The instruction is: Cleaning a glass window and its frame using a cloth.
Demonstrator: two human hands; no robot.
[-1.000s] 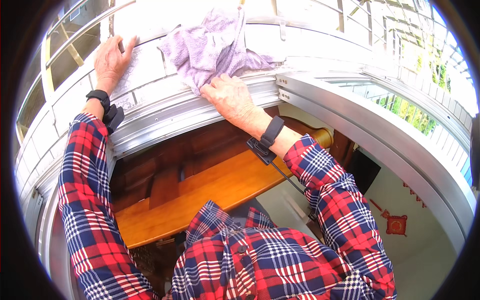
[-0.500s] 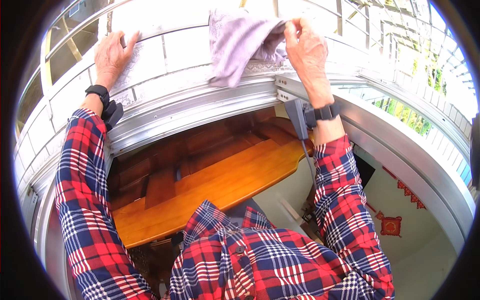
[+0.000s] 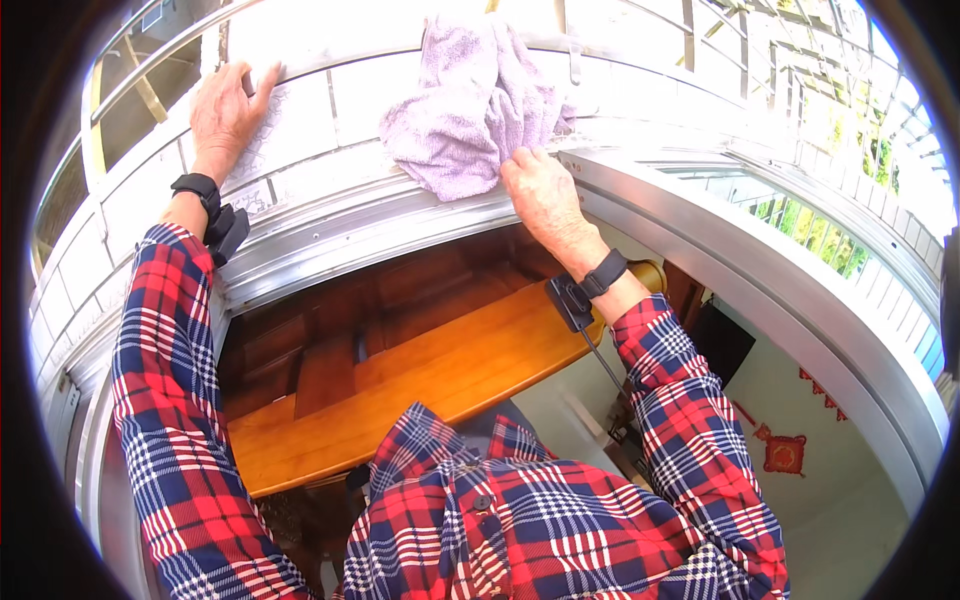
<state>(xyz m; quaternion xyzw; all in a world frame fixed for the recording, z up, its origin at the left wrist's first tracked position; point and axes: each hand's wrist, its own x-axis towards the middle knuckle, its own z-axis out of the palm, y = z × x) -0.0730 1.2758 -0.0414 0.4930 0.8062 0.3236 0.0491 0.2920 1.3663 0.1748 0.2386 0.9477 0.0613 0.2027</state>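
A light purple cloth (image 3: pixel 470 115) lies bunched and draped over the white tiled ledge (image 3: pixel 370 100), its lower corner hanging over the aluminium window track (image 3: pixel 330 235). My right hand (image 3: pixel 545 200) pinches the cloth's lower right edge, just above the track. Away to the left, my left hand (image 3: pixel 228 115) rests on the ledge, thumb spread from the fingers, which bend toward its far edge; their tips are partly hidden. Black straps with small dark devices sit on both wrists.
Metal railings (image 3: pixel 160 45) run beyond the ledge, with a barred enclosure at the far right. A sliding window frame (image 3: pixel 760 240) curves along the right. Below the track is a glossy wooden surface (image 3: pixel 420 370). A red ornament (image 3: pixel 785 454) hangs on the pale wall.
My right hand has come down and left, drawing the cloth's edge toward the track. The cloth now spreads wider and lower over the ledge. My left hand has stayed in place.
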